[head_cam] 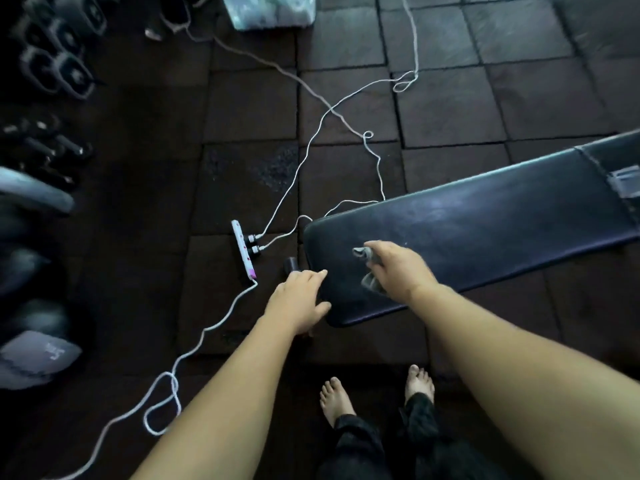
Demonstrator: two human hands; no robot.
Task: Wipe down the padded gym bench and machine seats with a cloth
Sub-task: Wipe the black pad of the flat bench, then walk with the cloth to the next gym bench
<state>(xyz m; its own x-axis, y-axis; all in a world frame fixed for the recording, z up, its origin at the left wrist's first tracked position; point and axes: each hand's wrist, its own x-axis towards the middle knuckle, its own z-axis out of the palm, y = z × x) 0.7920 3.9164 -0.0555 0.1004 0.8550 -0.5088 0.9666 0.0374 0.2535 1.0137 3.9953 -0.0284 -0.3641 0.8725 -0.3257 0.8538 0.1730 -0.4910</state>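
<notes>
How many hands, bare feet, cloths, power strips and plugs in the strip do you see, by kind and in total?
Hands: 2 (left hand, right hand)
Bare feet: 2 (left foot, right foot)
Cloth: 1
Power strip: 1
Plugs in it: 2 (upper plug, lower plug)
Total: 8

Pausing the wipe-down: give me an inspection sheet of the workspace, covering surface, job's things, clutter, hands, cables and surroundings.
Surface: black padded bench, with a pale taped patch toward its far end.
Job's things: grey cloth, bunched on the pad near the bench's near end.
Clutter: plastic-wrapped bundle on the floor.
Hands: right hand grips the cloth; left hand rests on the bench's end corner.
Cables: white cables cross the floor to a power strip beside the bench end, with two plugs in it.
Surroundings: dark floor tiles; dumbbells at the left; bare feet below.
</notes>
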